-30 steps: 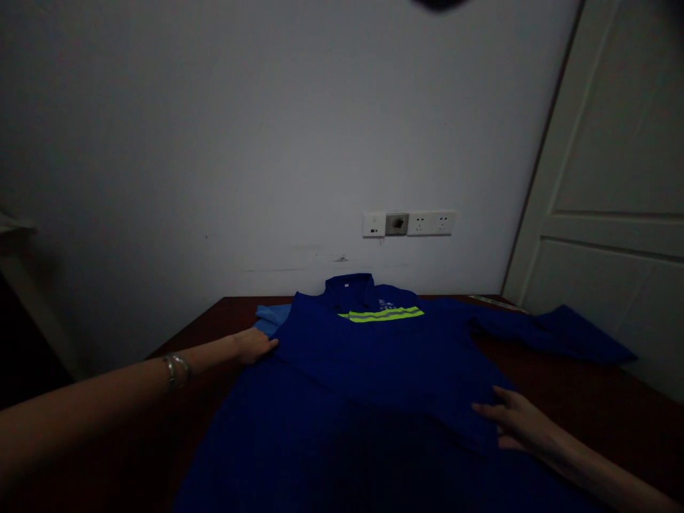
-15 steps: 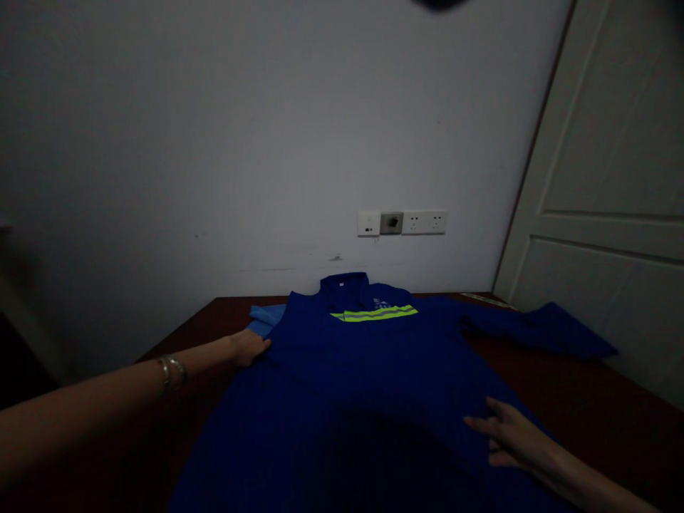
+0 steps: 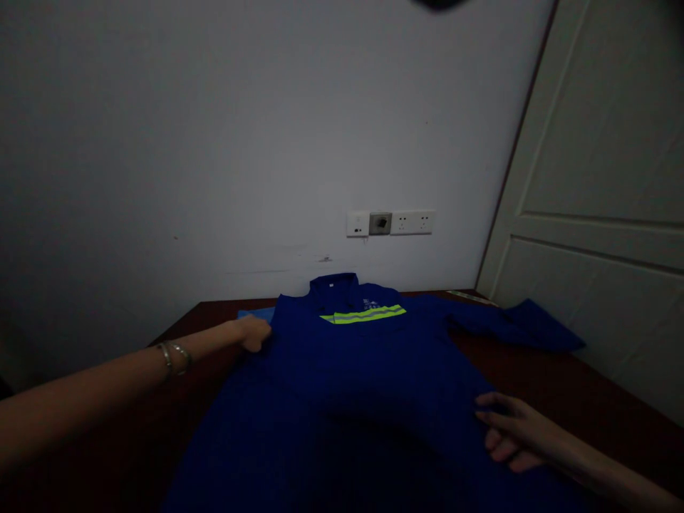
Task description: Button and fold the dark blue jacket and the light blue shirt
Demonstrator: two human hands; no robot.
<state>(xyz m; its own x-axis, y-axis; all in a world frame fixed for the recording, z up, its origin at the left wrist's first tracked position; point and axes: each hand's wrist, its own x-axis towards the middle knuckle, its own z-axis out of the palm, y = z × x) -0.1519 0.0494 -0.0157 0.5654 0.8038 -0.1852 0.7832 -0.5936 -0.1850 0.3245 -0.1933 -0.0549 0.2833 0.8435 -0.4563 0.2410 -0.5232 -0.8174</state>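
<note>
A dark blue work jacket [image 3: 342, 370] lies spread on the table, its collar toward the wall and a yellow-green reflective strip [image 3: 368, 314] across the chest. One sleeve [image 3: 513, 324] stretches out to the right. My left hand [image 3: 255, 333], with bracelets on the wrist, is closed at the jacket's left edge, beside a lighter blue cloth [image 3: 257, 313]; what its fingers hold is hidden. Over the right side of the jacket is my right hand [image 3: 507, 431], fingers apart and bent, holding nothing.
The dark red table [image 3: 534, 377] reaches the grey wall. Sockets and switches [image 3: 390, 223] are on the wall behind the collar. A white panelled door [image 3: 603, 263] stands at the right. A dark shape hangs at the top edge.
The view has shifted slightly to the right. My left hand has moved up a little along the jacket's edge. The fingers of my right hand are more bent.
</note>
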